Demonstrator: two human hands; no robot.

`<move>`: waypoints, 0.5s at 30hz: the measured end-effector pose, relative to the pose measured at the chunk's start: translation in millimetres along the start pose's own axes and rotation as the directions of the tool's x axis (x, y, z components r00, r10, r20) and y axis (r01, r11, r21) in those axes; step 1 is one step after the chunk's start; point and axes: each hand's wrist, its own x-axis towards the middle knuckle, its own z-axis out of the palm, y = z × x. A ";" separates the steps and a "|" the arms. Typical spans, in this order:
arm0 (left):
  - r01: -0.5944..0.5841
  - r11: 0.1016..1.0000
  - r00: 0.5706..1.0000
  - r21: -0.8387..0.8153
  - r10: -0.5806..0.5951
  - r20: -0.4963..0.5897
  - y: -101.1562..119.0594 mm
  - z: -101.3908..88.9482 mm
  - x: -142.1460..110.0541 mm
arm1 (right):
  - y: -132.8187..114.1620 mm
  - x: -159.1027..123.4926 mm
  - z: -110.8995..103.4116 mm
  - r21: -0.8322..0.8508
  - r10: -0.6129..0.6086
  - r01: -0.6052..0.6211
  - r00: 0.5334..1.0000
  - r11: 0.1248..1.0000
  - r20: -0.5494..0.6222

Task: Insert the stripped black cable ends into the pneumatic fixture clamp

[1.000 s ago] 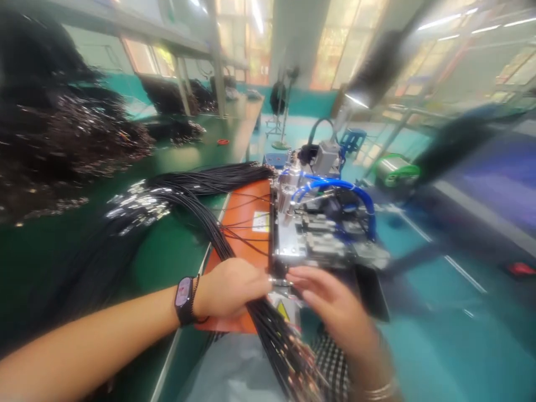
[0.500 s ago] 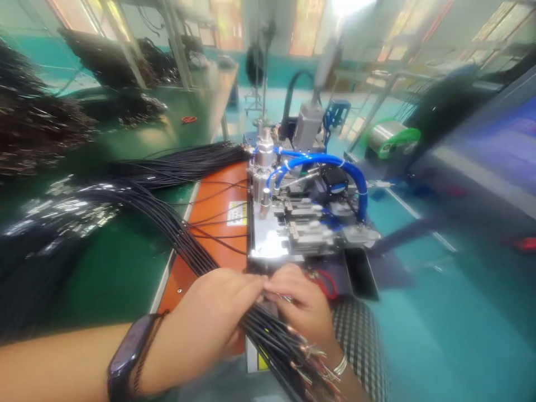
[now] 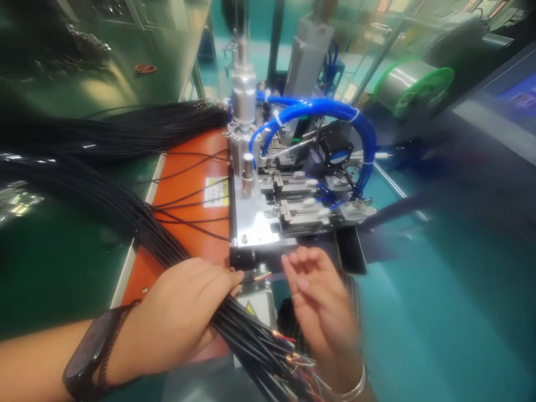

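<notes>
My left hand (image 3: 180, 315) is wrapped round a thick bundle of black cables (image 3: 245, 332), whose stripped ends fan out toward the lower right with thin coloured wires and copper showing. Between that hand's thumb and forefinger, a single cable end (image 3: 263, 276) sticks out to the right, its coloured wires bare. Apart from the bundle, my right hand (image 3: 320, 301) is raised near the front of the machine (image 3: 255, 226), fingers loosely bent and spread, with nothing visible in them. The machine has a metal plate, clamps and a blue air hose (image 3: 310, 106).
An orange panel (image 3: 188, 173) carries several thin cables toward the machine. Behind it lies another black cable bundle (image 3: 159, 131). A dark phone-like slab (image 3: 350, 249) rests at the machine's right front. A green-rimmed spool (image 3: 414, 86) stands at the back right.
My right hand has come away from my left hand and moved right, its fingers opening. A single cable end now shows at my left fingertips. The view has tilted down and moved closer.
</notes>
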 end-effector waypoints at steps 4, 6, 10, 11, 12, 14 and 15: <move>-0.022 1.000 0.999 0.019 0.022 -0.029 0.1 2.6 -0.2 | -2.1 -2.9 4.1 0.092 0.102 -0.103 0.995 0.990 0.013; -0.036 0.999 0.999 0.031 0.037 -0.038 0.5 2.9 -0.3 | -1.7 -4.7 5.3 0.124 0.129 -0.129 0.992 0.984 0.012; -0.053 0.998 0.996 0.037 0.056 -0.065 1.5 1.3 1.1 | 3.2 -7.5 6.5 0.029 0.065 -0.066 0.998 0.997 0.015; -0.051 0.998 0.996 0.037 0.054 -0.073 1.9 1.0 1.8 | 4.5 -7.9 6.7 -0.078 0.010 -0.009 1.000 0.997 0.014; -0.046 0.998 0.995 0.038 0.049 -0.081 2.5 0.8 2.5 | 5.6 -8.1 6.9 -0.222 -0.051 0.055 0.998 0.973 0.024; -0.031 0.999 0.996 0.040 0.034 -0.080 3.7 1.0 3.7 | 6.6 -8.1 7.4 -0.525 -0.165 0.188 0.982 0.830 0.091; -0.027 0.999 0.997 0.039 0.029 -0.069 4.3 1.4 4.3 | 6.6 -7.8 7.6 -0.633 -0.201 0.243 0.970 0.735 0.139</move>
